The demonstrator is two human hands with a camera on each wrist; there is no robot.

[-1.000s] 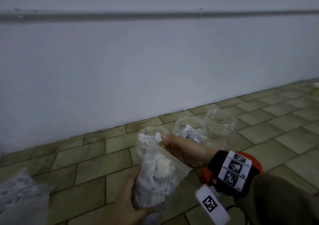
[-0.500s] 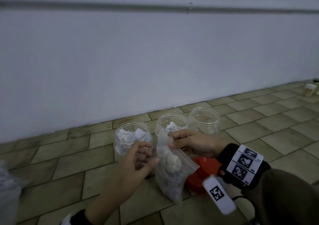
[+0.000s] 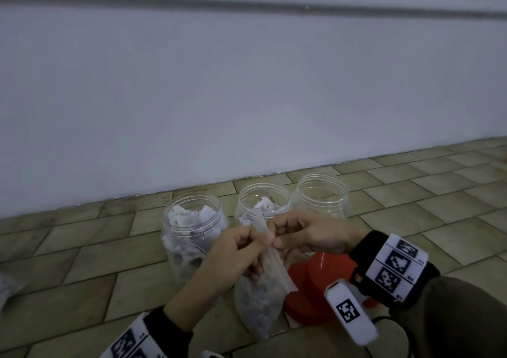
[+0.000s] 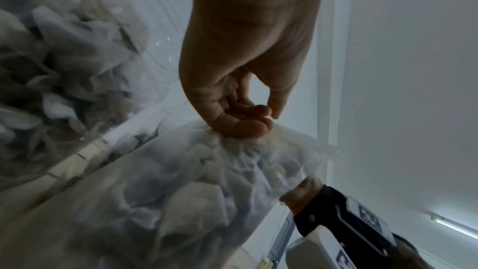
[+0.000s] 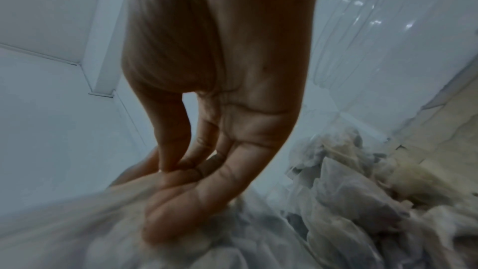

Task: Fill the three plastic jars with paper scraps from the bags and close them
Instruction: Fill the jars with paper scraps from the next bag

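Three lidless clear plastic jars stand in a row by the wall. The left jar (image 3: pixel 193 228) is packed with paper scraps, the middle jar (image 3: pixel 262 202) holds some, and the right jar (image 3: pixel 322 197) looks bare. In front of them hangs a clear bag of scraps (image 3: pixel 260 300). My left hand (image 3: pixel 241 250) and right hand (image 3: pixel 299 234) both pinch the bag's top edge, close together. The left wrist view has the left fingers (image 4: pixel 243 126) curled on the bag (image 4: pixel 181 191). The right wrist view has the right fingers (image 5: pixel 181 197) on the blurred plastic (image 5: pixel 258 242).
Red jar lids (image 3: pixel 315 289) lie on the tiled floor (image 3: pixel 439 220) under my right wrist. Another bag of scraps (image 3: pixel 6 289) pokes in at the left edge. A white wall (image 3: pixel 247 83) rises right behind the jars.
My left hand let go of the bag's bottom, rose and took hold of its top edge beside the right hand. The bag now hangs lower, in front of the middle jar.
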